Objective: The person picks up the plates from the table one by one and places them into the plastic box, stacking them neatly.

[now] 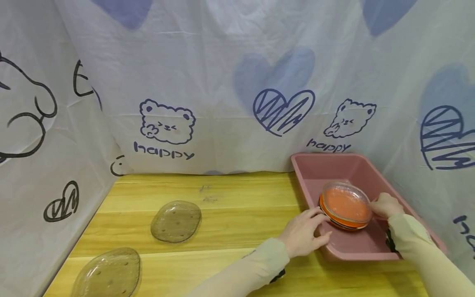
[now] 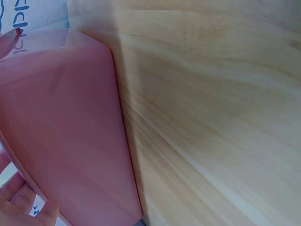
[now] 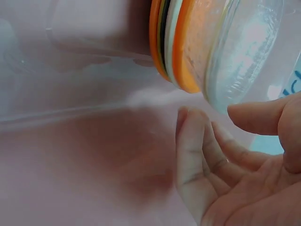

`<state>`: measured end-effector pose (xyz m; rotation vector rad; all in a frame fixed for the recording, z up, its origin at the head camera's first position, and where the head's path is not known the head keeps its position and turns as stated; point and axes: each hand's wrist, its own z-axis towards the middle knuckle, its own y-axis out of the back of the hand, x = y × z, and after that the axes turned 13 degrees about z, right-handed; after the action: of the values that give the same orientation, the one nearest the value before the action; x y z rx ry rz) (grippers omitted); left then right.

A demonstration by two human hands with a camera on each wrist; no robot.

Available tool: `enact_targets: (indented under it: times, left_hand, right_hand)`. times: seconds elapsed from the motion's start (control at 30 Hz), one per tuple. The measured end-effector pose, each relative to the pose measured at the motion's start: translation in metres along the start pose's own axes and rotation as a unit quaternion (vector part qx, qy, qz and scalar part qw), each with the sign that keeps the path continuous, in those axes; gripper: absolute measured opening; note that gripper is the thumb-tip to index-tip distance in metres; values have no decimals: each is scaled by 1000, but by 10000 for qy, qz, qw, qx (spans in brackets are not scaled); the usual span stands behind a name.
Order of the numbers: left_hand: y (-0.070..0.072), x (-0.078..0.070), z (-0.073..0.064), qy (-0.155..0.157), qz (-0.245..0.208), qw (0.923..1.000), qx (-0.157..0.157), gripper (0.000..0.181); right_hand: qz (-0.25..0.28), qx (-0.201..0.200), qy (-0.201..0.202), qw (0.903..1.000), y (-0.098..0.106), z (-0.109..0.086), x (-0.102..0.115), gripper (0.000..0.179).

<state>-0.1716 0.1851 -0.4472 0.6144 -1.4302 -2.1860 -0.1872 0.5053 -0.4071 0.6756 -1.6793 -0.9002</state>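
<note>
A stack of round, shallow dishes or lids (image 1: 346,203) sits in the pink plastic bin (image 1: 375,251). A clear one (image 3: 244,52) is on top, with orange, white, dark and yellow rims below. My left hand (image 1: 305,232) reaches over the bin's left rim, fingertips right at the left edge of the stack. In the left wrist view only some fingers (image 2: 19,197) show, by the bin's rim. At the stack's right side is my right hand (image 1: 387,205). The right wrist view shows its thumb and bent fingers apart, close to the clear dish's edge.
Two clear brownish, roughly oval plates lie on the wooden table: one (image 1: 176,221) left of centre, another (image 1: 108,274) nearer at the front left. White printed cloth (image 1: 222,82) hangs behind and at both sides. The bin stands near the right cloth.
</note>
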Motion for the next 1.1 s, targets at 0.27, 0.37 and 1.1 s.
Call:
enact_targets:
  times: [0.27, 0.37, 1.1]
  left_hand:
    - [12, 11, -8, 11, -585, 9982, 126, 39]
    - [16, 19, -13, 65, -862, 9962, 45, 37]
    - [61, 145, -78, 2038, -871, 9744, -386, 38]
  right_hand:
    - [140, -1013, 770, 9918, -11, -7, 32, 27]
    - [407, -1271, 1081, 9851, -16, -14, 54, 36]
    - [2197, -1606, 2863, 9187, -90, -79, 212, 22]
